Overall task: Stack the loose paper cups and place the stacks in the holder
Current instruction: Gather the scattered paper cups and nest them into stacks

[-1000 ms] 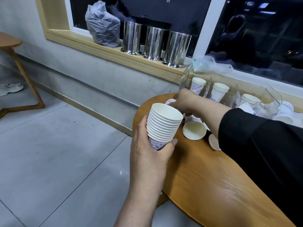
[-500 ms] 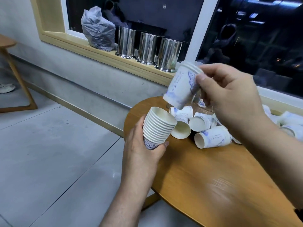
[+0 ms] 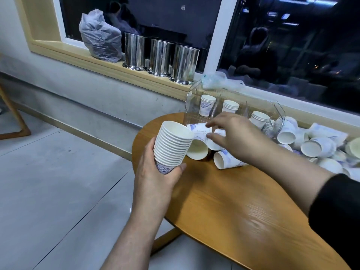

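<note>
Left hand (image 3: 155, 178) is gripping a stack of paper cups (image 3: 174, 147) around its lowest cup, fingers and thumb curling round the blue-patterned base, and the stack is tilting to the right with its open mouth facing up. Right hand (image 3: 236, 137) is reaching across just beyond the stack, palm down, its fingers (image 3: 214, 123) spreading over the loose cups (image 3: 228, 159) lying on their sides on the wooden table (image 3: 233, 207); the fingertips are touching or nearly touching a cup, but whether they are pinching it cannot be told. One cup on its side is lying directly under that hand, its mouth facing the stack, and another is lying just below the wrist. Beyond the right hand a clear plastic holder (image 3: 191, 106) is standing at the table's far edge, with short stacks of cups sitting upright in its compartments. To the right of that hand, a larger heap of cups (image 3: 311, 147) is lying scattered. Farther off, above both hands, three shiny metal canisters (image 3: 160, 57) and a crumpled plastic bag (image 3: 100, 38) are sitting on the window ledge (image 3: 109, 68).
</note>
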{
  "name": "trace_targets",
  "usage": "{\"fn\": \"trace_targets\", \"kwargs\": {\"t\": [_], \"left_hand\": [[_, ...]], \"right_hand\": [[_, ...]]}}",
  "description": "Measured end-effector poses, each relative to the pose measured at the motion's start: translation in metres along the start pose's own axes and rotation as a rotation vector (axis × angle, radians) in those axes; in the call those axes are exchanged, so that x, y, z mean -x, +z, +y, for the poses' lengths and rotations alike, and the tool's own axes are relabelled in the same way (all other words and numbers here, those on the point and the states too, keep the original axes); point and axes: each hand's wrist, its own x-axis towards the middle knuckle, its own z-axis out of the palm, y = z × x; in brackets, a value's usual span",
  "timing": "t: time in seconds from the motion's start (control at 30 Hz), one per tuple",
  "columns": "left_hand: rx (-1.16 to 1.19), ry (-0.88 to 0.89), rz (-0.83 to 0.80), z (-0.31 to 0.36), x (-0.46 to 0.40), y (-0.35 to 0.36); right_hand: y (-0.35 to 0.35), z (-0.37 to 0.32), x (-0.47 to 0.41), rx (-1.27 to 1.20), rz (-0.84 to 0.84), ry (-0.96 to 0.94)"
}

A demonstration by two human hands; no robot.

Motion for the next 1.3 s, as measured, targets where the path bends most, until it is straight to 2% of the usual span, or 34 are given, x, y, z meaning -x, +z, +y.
{"fn": "trace_targets", "kwargs": {"t": [0.1,0.2,0.43,0.5,0.6,0.7,0.77,0.83,0.9,0.97,1.1,1.13,1.23,1.27,1.3], "left_hand": [[0.013,0.001,0.001,-0.002,-0.002,0.001],[0.028,-0.003,-0.002,-0.005,-0.004,0.000],[0.050,-0.008,-0.001,-0.009,-0.007,0.001],[0.049,-0.013,-0.004,-0.010,-0.007,0.001],[0.044,-0.016,-0.004,-0.009,-0.006,-0.001],[0.037,-0.019,-0.014,-0.007,-0.005,-0.001],[0.021,-0.007,-0.026,-0.005,-0.003,0.001],[0.005,0.004,-0.036,-0.003,-0.002,0.003],[0.011,0.011,-0.050,0.000,0.000,0.005],[0.014,0.017,-0.067,0.003,0.002,0.008],[0.001,0.033,-0.114,0.007,0.007,0.013],[0.003,0.037,-0.121,0.007,0.008,0.015],[0.017,0.039,-0.137,0.009,0.009,0.023],[0.026,0.035,-0.147,0.010,0.009,0.026],[0.038,0.033,-0.157,0.012,0.009,0.030]], "right_hand": [[0.024,-0.005,-0.020,0.262,-0.155,-0.077],[0.042,-0.009,-0.032,0.425,-0.206,-0.114],[0.063,0.005,-0.037,0.402,0.023,-0.143],[0.061,0.007,-0.034,0.232,0.115,-0.105],[0.045,0.005,-0.026,-0.161,0.310,0.079],[0.011,-0.003,-0.015,-0.470,0.483,0.250],[-0.017,-0.011,-0.008,-0.700,0.571,0.286],[-0.039,-0.019,-0.003,-0.831,0.497,0.247],[-0.052,-0.025,0.000,-0.861,0.322,0.203],[-0.057,-0.027,0.003,-0.791,0.169,0.201],[-0.059,-0.031,0.010,-0.482,-0.097,0.189],[-0.061,-0.026,0.011,-0.420,-0.088,0.199],[-0.063,0.016,0.001,-0.242,0.189,0.282],[-0.062,0.032,-0.002,-0.188,0.234,0.312],[-0.060,0.048,-0.003,-0.133,0.210,0.337]]}}
